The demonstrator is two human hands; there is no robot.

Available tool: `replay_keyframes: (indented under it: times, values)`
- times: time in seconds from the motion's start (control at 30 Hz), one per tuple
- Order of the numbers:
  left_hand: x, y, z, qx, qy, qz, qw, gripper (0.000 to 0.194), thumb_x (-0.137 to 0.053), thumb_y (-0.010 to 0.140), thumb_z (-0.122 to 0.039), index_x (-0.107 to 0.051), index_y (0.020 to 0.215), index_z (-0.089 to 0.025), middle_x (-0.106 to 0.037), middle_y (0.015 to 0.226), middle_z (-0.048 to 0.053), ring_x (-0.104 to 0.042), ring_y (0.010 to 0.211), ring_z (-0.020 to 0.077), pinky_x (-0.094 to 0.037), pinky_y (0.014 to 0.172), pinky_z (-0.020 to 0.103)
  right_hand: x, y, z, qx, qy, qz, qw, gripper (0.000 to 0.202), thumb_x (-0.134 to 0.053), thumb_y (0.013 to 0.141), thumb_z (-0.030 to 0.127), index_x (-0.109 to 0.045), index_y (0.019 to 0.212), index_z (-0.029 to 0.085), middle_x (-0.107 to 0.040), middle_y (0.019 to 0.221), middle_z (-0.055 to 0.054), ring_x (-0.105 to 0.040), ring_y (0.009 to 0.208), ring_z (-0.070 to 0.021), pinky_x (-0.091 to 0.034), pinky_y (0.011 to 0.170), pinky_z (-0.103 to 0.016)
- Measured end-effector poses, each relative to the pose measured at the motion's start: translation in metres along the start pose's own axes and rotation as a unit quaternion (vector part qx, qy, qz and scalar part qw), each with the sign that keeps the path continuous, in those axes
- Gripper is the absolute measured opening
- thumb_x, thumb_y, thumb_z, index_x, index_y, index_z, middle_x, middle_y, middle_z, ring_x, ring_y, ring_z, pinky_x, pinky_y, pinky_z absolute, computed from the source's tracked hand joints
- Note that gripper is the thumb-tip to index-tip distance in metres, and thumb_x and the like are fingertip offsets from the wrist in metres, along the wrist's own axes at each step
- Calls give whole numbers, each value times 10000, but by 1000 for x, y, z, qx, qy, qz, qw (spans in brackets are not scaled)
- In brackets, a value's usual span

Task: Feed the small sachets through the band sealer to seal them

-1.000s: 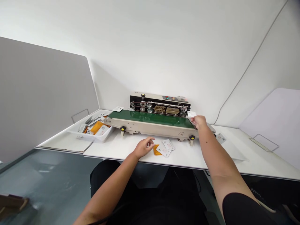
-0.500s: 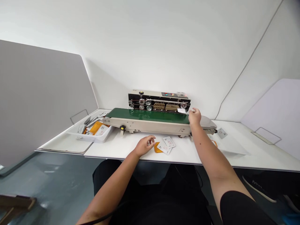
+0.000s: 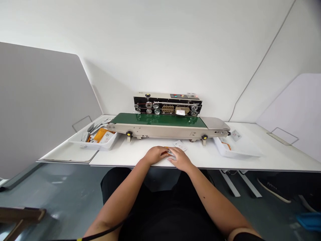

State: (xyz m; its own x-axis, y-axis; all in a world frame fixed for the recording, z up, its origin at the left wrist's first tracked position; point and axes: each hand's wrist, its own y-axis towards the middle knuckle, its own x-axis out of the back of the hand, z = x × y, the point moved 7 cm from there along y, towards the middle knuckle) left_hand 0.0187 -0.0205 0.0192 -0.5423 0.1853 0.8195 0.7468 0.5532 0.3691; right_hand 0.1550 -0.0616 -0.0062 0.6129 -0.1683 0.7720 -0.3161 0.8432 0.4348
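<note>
Near the table's front edge, my left hand [image 3: 155, 155] and my right hand [image 3: 181, 159] meet over small packets. An orange-and-white packet [image 3: 171, 152] shows between them, mostly covered; both hands have their fingers closed around it. Just behind my right hand lies a white printed packet [image 3: 180, 145] on the table. The sealing machine [image 3: 168, 105] stands against the wall, with a green conveyor belt [image 3: 160, 120] in front of it. A white packet [image 3: 180, 112] sits in the machine's band, right of its middle.
On the left, a white bin [image 3: 110, 144] holds many orange, white and grey packets. A translucent bin [image 3: 235, 155] at the right contains a few packets. The white table [image 3: 276, 154] carries everything, with a grey partition [image 3: 45, 100] at the left.
My right hand has come from the conveyor's right end down to my left hand. The packet in the machine has moved left. My hands now cover the orange-and-white packets.
</note>
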Motion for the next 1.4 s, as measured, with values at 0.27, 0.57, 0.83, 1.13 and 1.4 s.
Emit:
replay_keyframes:
  times: [0.27,0.57,0.83,1.13,1.4]
  values:
    - [20,-6,3,12,27,-135,990,267,-468,1017,-340,-701,977,-217,-665,963,82,-603,954,217,-477,903,342,7,-2,-29,-90,-12,-98,991,399,-487,919,165,-661,1270,238,-614,1341,-82,-431,1364,-297,-354,1155,-529]
    - [17,-10,34,131,-225,-141,955,214,-522,972,-404,-580,970,-199,-706,872,31,-698,841,183,-537,817,313,22,-6,-8,-53,6,-153,987,499,-643,873,391,-590,1348,247,-620,1294,-127,-446,1347,-347,-345,1131,-589]
    - [-2,-6,19,94,-355,-5,930,498,-637,905,-437,-491,1315,-195,-712,837,26,-687,750,159,-548,739,293,16,-17,-36,-157,217,-138,954,384,-540,931,470,-658,1185,207,-676,898,-52,-642,814,-199,-531,756,-320]
    - [1,-8,25,126,-351,-27,927,359,-703,845,-451,-624,1033,-155,-693,794,31,-655,707,151,-542,715,288,19,-18,-27,-167,243,-111,949,367,-564,914,464,-627,1195,236,-602,684,33,-515,572,-143,-435,606,-273]
    - [3,-6,19,116,-287,6,951,330,-680,848,-466,-682,974,-160,-673,797,22,-603,709,138,-486,669,250,24,-18,-17,-135,218,-112,960,358,-559,922,466,-602,1204,249,-615,675,34,-566,599,-163,-473,637,-295]
